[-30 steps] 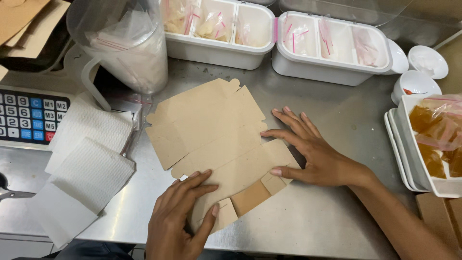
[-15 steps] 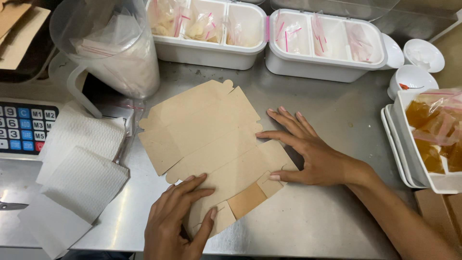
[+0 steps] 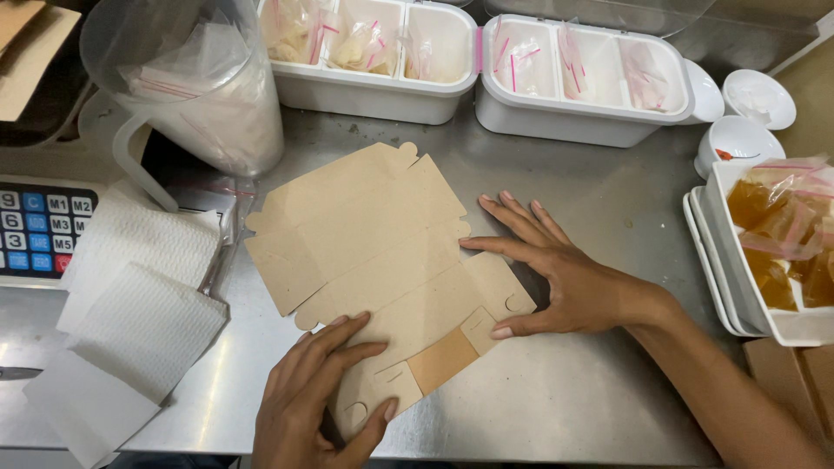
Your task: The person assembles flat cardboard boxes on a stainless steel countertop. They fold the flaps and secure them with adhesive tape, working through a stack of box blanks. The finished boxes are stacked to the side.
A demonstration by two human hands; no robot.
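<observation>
Little has shifted since the earlier frames: both hands stay flat on the same unfolded brown cardboard box blank (image 3: 373,260), which lies a touch lower and more central on the steel counter (image 3: 565,391) as the view has drifted. The left hand (image 3: 317,399) rests palm down on the blank's near end, its fingers spread and stretched forward across the card, the thumb angled out over a small slotted tab just beside a darker glued flap. The right hand (image 3: 565,282) presses on the blank's right edge, fingers fanned apart and pointing left, with the fingertips on the card and the thumb lying along the corner flap with a curved slit; neither hand pinches anything. Beyond the right fingertips, well apart, stand two white divided tubs (image 3: 599,122) holding small clear zip bags. Past the left hand's fingertips, on the far side of the blank, a clear plastic jug (image 3: 195,87) stuffed with plastic bags stands upright. Left of the left hand lie white paper napkins (image 3: 130,304), and beyond them the keypad of a scale or calculator (image 3: 39,230). Behind the right wrist sits a white tray (image 3: 738,287) with bags of amber liquid (image 3: 782,234).
</observation>
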